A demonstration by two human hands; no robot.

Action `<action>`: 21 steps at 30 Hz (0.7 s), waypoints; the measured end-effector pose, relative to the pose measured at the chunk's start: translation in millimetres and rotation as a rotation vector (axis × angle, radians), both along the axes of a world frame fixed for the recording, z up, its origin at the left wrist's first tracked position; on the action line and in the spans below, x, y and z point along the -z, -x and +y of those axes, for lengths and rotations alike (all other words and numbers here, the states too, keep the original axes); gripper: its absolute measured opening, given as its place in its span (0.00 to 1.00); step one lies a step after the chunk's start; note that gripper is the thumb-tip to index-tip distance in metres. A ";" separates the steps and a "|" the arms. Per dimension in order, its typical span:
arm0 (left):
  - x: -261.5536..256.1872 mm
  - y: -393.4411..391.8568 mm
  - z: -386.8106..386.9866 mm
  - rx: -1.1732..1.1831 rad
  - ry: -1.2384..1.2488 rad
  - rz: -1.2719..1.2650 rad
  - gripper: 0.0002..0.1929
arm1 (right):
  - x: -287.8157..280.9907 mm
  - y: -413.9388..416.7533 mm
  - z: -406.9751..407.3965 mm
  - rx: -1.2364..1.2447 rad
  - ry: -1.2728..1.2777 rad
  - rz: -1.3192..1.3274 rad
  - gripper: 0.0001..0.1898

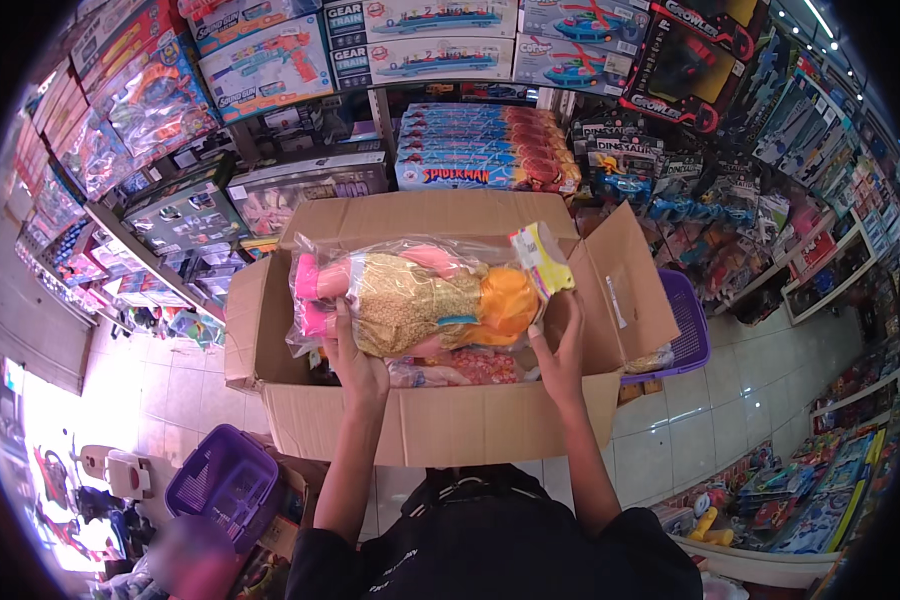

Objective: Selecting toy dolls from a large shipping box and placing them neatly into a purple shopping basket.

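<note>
A doll in a clear plastic bag [420, 300] lies sideways in the air over an open cardboard box [442, 424]. It has orange hair, a gold patterned dress and pink shoes, and a printed header card [541, 259] tops the bag. My left hand [356, 367] holds the bag near the doll's legs, and my right hand [561, 352] grips it by the head, below the card. Under it in the box, partly hidden, lies another bagged item with red floral fabric [480, 367].
Behind the box, shelves carry stacked Spiderman toy boxes [487, 172], boxed toys and bagged dinosaur toys [622, 161]. A purple plastic basket [682, 322] stands at the box's right, another purple basket [225, 480] at lower left. Near it is a blurred person [191, 555]. Toy packs [802, 495] fill a lower right shelf.
</note>
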State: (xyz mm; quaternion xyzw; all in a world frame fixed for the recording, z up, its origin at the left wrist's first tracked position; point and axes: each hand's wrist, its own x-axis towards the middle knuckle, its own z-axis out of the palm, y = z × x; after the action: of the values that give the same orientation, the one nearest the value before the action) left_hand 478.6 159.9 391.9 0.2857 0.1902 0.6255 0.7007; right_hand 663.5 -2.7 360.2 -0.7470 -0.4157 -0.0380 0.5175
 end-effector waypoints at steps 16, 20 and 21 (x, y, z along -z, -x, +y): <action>50.3 63.7 -34.9 0.651 0.057 0.020 0.19 | 26.6 22.0 -71.6 -0.469 -0.635 1.109 0.40; 44.5 52.3 -53.6 0.728 0.048 0.085 0.20 | 34.7 31.1 -99.0 -0.427 -0.704 1.107 0.35; 45.9 47.5 -57.0 0.733 0.087 0.057 0.21 | 35.8 32.9 -106.2 -0.400 -0.760 1.172 0.34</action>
State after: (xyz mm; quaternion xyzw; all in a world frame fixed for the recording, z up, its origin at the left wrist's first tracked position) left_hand 431.0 102.9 346.0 0.3221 0.1210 0.3160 0.8842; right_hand 630.7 -108.9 324.4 -0.3229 -0.1571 0.3219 0.8760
